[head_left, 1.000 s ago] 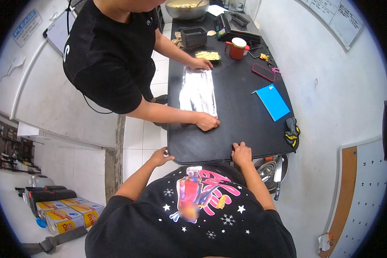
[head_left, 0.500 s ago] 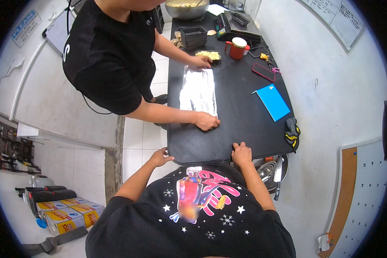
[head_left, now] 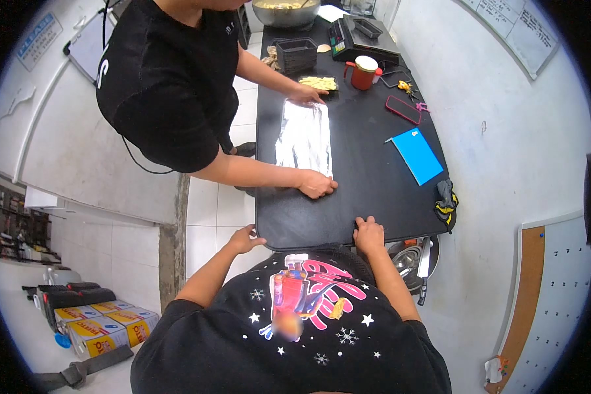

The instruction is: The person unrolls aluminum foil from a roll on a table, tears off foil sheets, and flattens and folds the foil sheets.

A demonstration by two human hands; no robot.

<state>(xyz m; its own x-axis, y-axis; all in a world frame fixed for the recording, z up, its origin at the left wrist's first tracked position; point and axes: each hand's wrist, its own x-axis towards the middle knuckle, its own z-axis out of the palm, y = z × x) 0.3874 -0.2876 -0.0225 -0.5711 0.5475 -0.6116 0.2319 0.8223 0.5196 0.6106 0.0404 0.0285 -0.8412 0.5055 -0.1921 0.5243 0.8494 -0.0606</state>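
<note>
My left hand (head_left: 244, 240) rests at the near left corner of the black table (head_left: 368, 157), fingers apart and holding nothing. On the table's near edge lies my right hand (head_left: 369, 234), empty, its fingers spread a little over the top. Beyond my hands, a co-worker's two hands touch the ends of a shiny foil sheet (head_left: 304, 136) lying flat. Just past the foil's far end is a black tray of pale yellow food (head_left: 318, 83).
A co-worker in black (head_left: 171, 85) stands at the table's left side. Toward the right lie a blue folder (head_left: 417, 156), a pink-edged phone (head_left: 403, 109) and gloves (head_left: 446, 205). A red mug (head_left: 363, 73), stacked black trays (head_left: 297, 55) and a scale (head_left: 358, 43) stand farther back. A knife (head_left: 425, 269) is below the right edge.
The co-worker's far hand and the far part of the foil have shifted slightly to the right. My hands have stayed in place.
</note>
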